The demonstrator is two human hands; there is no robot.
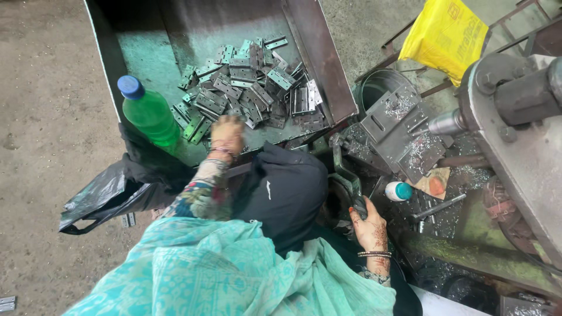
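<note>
- The left hand (227, 133) reaches into the metal tray (146, 52) and rests at the tray's near edge, on the lower fringe of the pile of hinge plates (249, 88).
- Its fingers are blurred and curled down onto the plates; I cannot tell whether that grip has closed on a plate or merely touches them.
- The hinge plates lie in a loose heap across the middle of the tray floor, flat grey rectangles with holes, some overlapping, a few greenish ones towards the near left edge.
- The right hand (370, 227) is down at the machine side, its grip clenched around the black knob of the green lever (346, 175), fingers wrapped over the top of the handle.
- The lever rises from the hand towards the drilling fixture (395, 131), a grey slotted plate strewn with bright metal shavings.
- A green plastic bottle (149, 114) with a blue cap stands tilted at the tray's near left corner, just beside the left forearm.
- A black plastic bag (108, 193) slumps on the floor below the bottle, against the tray's near edge.
- A small white bottle (399, 191) with a teal cap lies just right of the lever, near the right hand.
- A metal bucket (374, 88) sits between the tray's right wall and the fixture.
- A yellow bag (448, 35) rests beyond the machine at the far right.
</note>
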